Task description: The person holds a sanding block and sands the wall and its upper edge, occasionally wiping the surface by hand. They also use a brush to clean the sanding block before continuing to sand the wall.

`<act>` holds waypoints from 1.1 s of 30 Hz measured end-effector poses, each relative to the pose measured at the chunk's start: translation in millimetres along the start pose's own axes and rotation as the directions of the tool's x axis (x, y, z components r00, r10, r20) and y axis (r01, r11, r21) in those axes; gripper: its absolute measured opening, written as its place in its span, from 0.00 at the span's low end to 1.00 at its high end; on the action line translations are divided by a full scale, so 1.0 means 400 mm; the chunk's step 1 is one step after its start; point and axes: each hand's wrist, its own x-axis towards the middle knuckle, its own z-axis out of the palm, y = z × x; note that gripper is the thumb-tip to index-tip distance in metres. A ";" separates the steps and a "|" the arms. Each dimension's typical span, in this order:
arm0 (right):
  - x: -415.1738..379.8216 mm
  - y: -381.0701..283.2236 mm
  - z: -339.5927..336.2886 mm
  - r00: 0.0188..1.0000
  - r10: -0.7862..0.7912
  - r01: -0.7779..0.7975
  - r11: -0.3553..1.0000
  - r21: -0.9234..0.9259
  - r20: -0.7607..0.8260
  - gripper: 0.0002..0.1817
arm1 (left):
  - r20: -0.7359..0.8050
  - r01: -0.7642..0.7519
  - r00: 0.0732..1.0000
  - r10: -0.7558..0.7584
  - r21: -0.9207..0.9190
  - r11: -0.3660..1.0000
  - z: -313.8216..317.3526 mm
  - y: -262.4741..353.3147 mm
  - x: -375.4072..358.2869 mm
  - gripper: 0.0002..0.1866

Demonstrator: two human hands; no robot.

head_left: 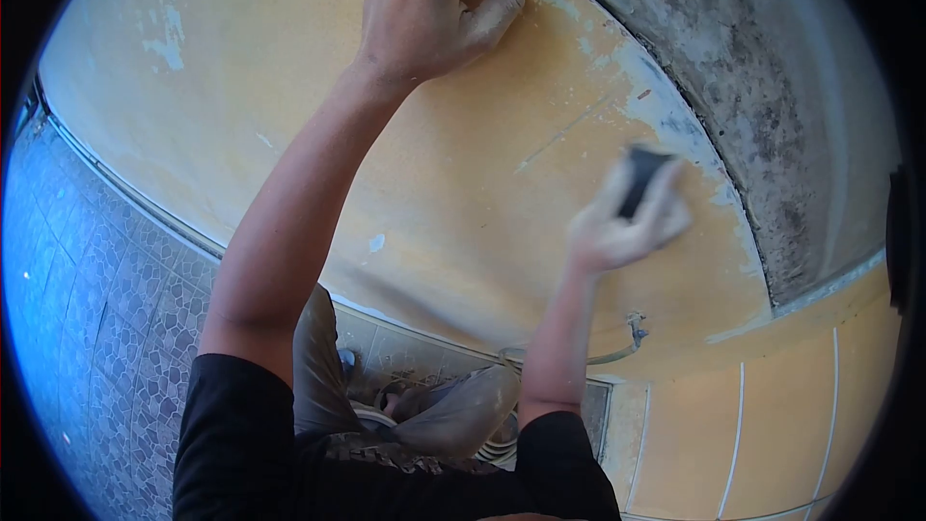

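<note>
My right hand (632,227), dusty and smeared by motion, grips a black sanding block (644,178) between thumb and fingers. The block is against the yellow painted wall (453,183), close to a strip of worn white patches (666,101) along the wall's edge. Higher up, my left hand (429,5) leans on the same wall with its thumb spread away from the fingers. Pale dust coats its thumb, and the top of the frame cuts off its fingertips.
A grey, stained band (733,68) borders the yellow wall. Low on the wall is a tap (637,328) with a hose (615,358). Patterned paving (135,328) lies at left, and my bent legs (463,410) are below.
</note>
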 end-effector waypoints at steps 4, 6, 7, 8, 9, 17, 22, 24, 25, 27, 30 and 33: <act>0.005 -0.047 0.029 0.966 0.216 -0.214 0.976 0.027 -0.139 0.29 | -0.004 0.008 1.000 -0.008 -0.008 1.000 0.004 -0.003 -0.005 0.15; -0.206 -0.084 0.023 0.988 0.155 -0.154 0.983 0.100 -0.002 0.30 | -0.015 -0.002 1.000 0.002 -0.009 1.000 0.003 -0.007 -0.009 0.15; -0.327 -0.088 0.006 0.993 0.080 -0.090 0.989 0.121 0.088 0.30 | -0.022 -0.020 1.000 0.019 -0.012 1.000 0.005 -0.009 -0.006 0.15; -0.408 -0.102 -0.025 0.988 -0.038 0.027 0.997 0.075 0.149 0.32 | -0.028 -0.023 0.999 0.023 -0.011 1.000 -0.002 0.004 -0.001 0.15; -0.405 -0.138 -0.040 0.970 0.023 -0.059 0.988 0.142 0.243 0.33 | -0.005 -0.030 0.999 0.031 0.107 0.994 -0.015 0.027 0.004 0.15; -0.007 -0.173 0.102 0.987 0.155 -0.157 0.984 -0.087 -0.031 0.34 | -0.045 0.019 0.999 -0.017 0.051 0.999 0.017 -0.007 -0.019 0.14; -0.396 -0.176 0.036 0.981 0.185 -0.185 0.983 -0.020 0.065 0.36 | -0.026 -0.013 0.999 0.017 0.155 0.988 0.005 0.007 -0.005 0.13; -0.351 -0.166 0.067 0.972 0.233 -0.233 0.970 0.069 0.003 0.34 | -0.020 0.007 1.000 -0.003 0.188 0.982 0.004 0.010 -0.008 0.13; -0.305 -0.161 0.085 0.960 0.278 -0.269 0.951 0.155 -0.042 0.33 | -0.011 0.001 1.000 0.001 0.185 0.983 0.004 0.009 -0.007 0.13; -0.087 -0.172 0.120 0.970 0.211 -0.205 0.977 0.062 -0.119 0.29 | -0.016 0.011 1.000 -0.009 0.171 0.985 0.005 0.005 -0.009 0.13; 0.010 -0.192 0.140 0.941 0.316 -0.302 0.945 0.124 -0.122 0.30 | -0.003 0.019 1.000 -0.019 0.131 0.991 0.001 0.001 -0.012 0.14; -0.233 -0.205 0.125 0.921 0.374 -0.348 0.915 0.204 -0.109 0.34 | 0.007 0.018 1.000 -0.018 0.080 0.997 -0.004 0.003 -0.009 0.15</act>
